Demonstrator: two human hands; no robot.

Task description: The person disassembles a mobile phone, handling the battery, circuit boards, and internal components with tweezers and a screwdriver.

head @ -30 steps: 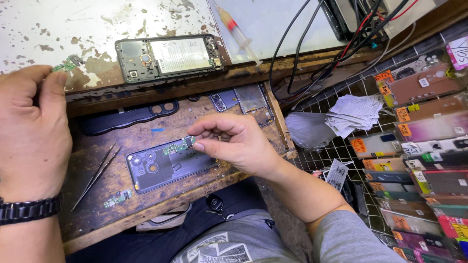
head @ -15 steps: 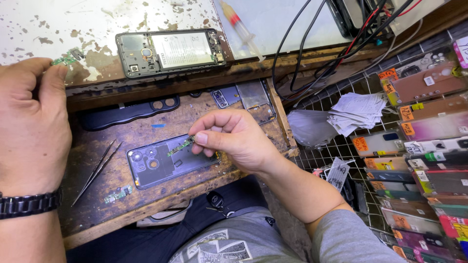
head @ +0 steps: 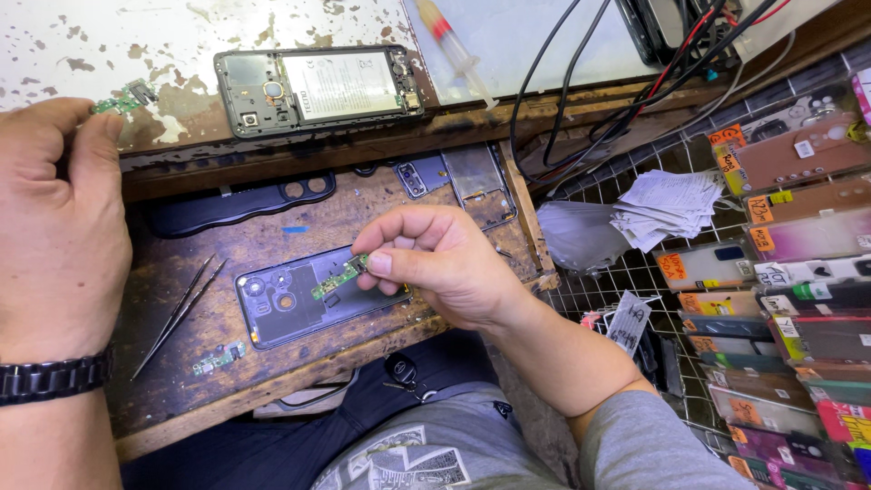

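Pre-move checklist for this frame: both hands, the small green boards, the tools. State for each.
1. Right hand grips a small green board between thumb and fingers: ok.
2. Board is over the dark back cover in the wooden drawer; touching it or not: cannot tell.
3. Left hand pinches a second green board above the worn white bench: ok.
4. Tweezers lie free in the drawer, left of the cover: ok.
5. Third green part lies loose near the drawer's front edge: not ok.
6. Open phone lies flat on the bench, no hand on it: ok.
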